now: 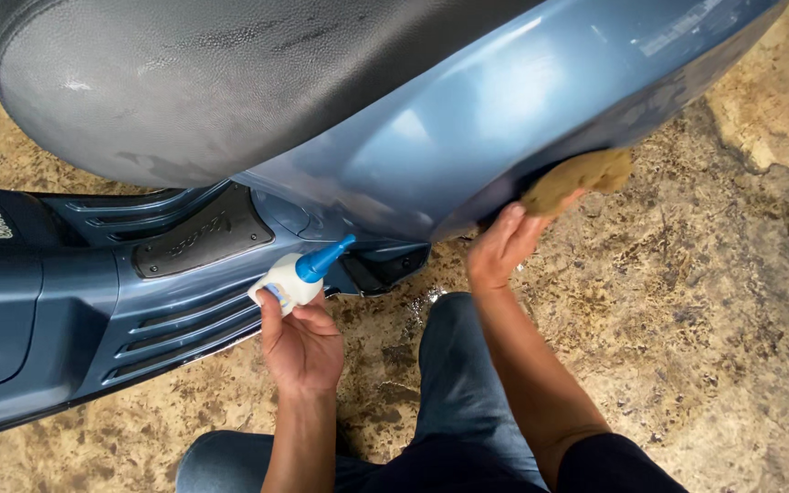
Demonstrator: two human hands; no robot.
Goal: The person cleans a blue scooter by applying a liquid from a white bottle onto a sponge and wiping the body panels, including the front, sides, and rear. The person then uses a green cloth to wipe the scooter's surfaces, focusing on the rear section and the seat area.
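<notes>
Crouching beside the blue scooter (pixel 522 119), the person works low along its side panel, and everything here is placed against that bodywork. Left of the panel's lower curve, just in front of the ribbed footboard (pixel 175 319), the left hand (pixel 301 342) is closed around a small white bottle (pixel 285 281) with a blue nozzle (pixel 324 259) aimed up at the paint. It looks light, with smooth plastic likely slick when wet, so the wrap around its body seems the sound hold. Under the panel's right lower edge, the right hand (pixel 501 245) presses a tan sponge (pixel 579 178) against the underside, fingers pinching its near end. The sponge looks soft and squashy, probably soaked, best gripped across its bulk. Below the scooter lies wet, mottled concrete ground (pixel 705 347).
</notes>
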